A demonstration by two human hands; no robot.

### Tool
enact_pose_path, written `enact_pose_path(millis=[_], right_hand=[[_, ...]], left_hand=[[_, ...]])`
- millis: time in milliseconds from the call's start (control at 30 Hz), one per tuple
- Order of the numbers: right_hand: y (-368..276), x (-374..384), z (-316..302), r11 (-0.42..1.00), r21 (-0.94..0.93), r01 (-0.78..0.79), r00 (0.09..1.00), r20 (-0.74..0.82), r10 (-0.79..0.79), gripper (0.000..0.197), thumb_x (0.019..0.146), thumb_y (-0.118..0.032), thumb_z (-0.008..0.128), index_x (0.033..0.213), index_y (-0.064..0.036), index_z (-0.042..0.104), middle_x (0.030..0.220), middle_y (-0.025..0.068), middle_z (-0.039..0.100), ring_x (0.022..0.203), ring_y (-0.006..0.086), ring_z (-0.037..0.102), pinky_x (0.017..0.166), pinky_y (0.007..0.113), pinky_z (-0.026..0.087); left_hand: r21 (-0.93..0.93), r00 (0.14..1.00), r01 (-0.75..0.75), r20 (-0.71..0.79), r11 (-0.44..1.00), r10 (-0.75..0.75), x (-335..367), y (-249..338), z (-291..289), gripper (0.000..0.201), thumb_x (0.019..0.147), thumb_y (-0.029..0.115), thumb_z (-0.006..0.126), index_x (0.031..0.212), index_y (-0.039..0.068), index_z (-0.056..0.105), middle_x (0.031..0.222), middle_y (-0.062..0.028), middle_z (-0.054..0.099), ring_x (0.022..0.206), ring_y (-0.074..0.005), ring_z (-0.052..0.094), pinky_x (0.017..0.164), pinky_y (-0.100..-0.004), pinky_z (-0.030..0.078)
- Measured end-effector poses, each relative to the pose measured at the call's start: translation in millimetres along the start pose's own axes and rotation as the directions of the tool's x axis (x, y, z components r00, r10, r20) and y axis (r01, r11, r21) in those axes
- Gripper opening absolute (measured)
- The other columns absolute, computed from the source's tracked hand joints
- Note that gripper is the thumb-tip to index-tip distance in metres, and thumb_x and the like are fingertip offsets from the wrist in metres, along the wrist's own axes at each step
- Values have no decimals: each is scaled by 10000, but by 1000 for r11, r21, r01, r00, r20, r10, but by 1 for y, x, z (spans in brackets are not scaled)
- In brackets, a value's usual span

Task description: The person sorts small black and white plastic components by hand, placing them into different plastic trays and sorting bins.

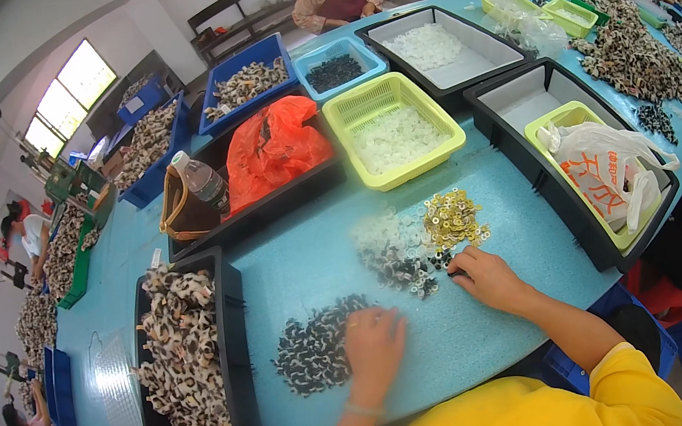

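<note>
My left hand is at the right edge of a pile of small black-and-white pieces on the blue table; its fingers are slightly blurred and point down into the pile. Farther right, my right hand has its fingertips bent together on the tabletop, beside a few small black rings. What its fingertips hold, if anything, is too small to make out. Just beyond this hand lies a heap of brass-coloured rings. Clear and whitish small parts spread to the left of them.
A black crate of black-and-white parts stands at left. Beyond sit a black tray with a red plastic bag and bottle, and a yellow basket of translucent pieces. A black tray holds a white bag at right. Several people work around the table.
</note>
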State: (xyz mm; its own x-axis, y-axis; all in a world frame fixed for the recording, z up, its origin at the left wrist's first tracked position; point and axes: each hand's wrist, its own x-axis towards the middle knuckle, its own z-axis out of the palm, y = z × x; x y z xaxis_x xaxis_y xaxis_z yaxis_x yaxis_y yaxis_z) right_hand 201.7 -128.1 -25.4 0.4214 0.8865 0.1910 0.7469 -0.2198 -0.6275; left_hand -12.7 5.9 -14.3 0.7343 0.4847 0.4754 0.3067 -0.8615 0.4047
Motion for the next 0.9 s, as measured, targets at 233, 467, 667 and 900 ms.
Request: enact_pose_path(millis=[233,467,667,900], right_hand=[[15,-4,-17,990,100,-97,995,15,96,139,856,-53,635,991,-37,609,941,140,624,866,330,630,750,403,518],[14,10,-22,983,143,-116,991,-56,125,169,873,-83,646,1034,-42,618,934,143,631,841,319,641,737,392,520],[21,18,-16,999,29,41,997,-73,-38,143,856,-99,677,984,-43,648,913,134,627,843,314,639,735,393,521],[17,5,-18,764,579,-284,958,139,251,106,918,-96,628,995,-27,609,934,101,669,755,183,671,599,293,516]], left_hand=[[-82,999,10,34,997,-7,20,8,28,117,789,91,721,905,78,707,840,-79,633,829,-286,581,735,-383,491],[-75,999,39,40,996,-37,24,10,33,93,791,85,707,882,87,690,839,-83,634,825,-296,587,720,-397,491],[-85,996,85,34,993,-82,19,4,35,91,797,102,697,887,89,687,864,-92,644,836,-307,591,724,-409,494],[-140,992,115,71,983,-106,25,11,36,123,796,107,728,912,82,693,844,-73,631,823,-281,591,723,-375,489]])
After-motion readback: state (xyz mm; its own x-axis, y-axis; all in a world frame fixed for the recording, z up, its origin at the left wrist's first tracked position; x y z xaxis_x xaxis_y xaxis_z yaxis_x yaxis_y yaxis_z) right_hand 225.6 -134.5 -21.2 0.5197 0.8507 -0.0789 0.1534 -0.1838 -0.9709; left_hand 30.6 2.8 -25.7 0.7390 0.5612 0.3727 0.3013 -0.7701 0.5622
